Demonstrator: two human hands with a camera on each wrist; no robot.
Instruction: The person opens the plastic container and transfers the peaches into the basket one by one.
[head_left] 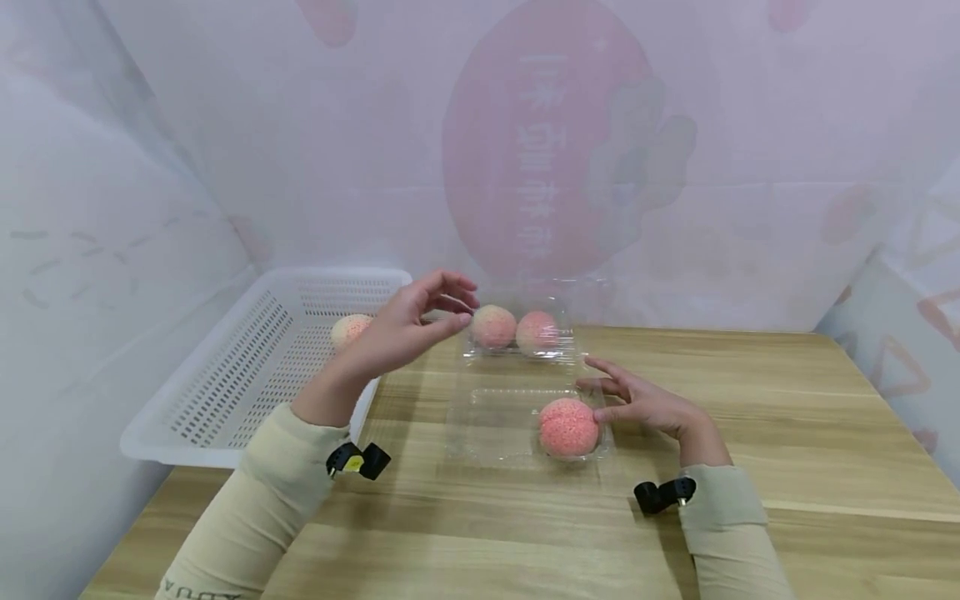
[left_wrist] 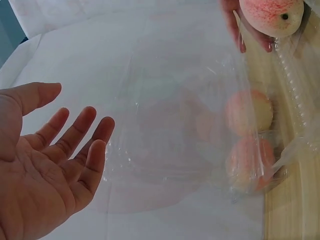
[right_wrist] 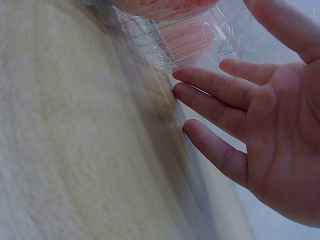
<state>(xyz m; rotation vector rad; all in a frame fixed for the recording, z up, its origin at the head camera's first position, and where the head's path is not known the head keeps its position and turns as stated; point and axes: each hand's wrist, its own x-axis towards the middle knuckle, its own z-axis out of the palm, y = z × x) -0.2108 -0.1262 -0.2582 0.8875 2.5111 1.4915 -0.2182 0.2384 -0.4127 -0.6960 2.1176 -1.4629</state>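
A pink peach [head_left: 568, 427] with a speckled surface sits at the right of a clear plastic clamshell box [head_left: 495, 450]. Behind it, clear plastic surrounds two paler peaches, a left one [head_left: 493, 327] and a right one [head_left: 537, 333]. My left hand [head_left: 408, 327] hovers between the basket and that plastic; its fingers [left_wrist: 85, 125] are relaxed and hold nothing. Beside the box's right edge is my right hand [head_left: 648, 407], with spread fingers [right_wrist: 215, 102]. Its thumb is at the pink peach's side; I cannot tell if they touch.
A white perforated basket [head_left: 202, 454] stands on the left, with a pale peach [head_left: 349, 332] inside, partly hidden by my left arm. Printed white sheeting [head_left: 360, 167] encloses the wooden table [head_left: 787, 417] at the back and sides.
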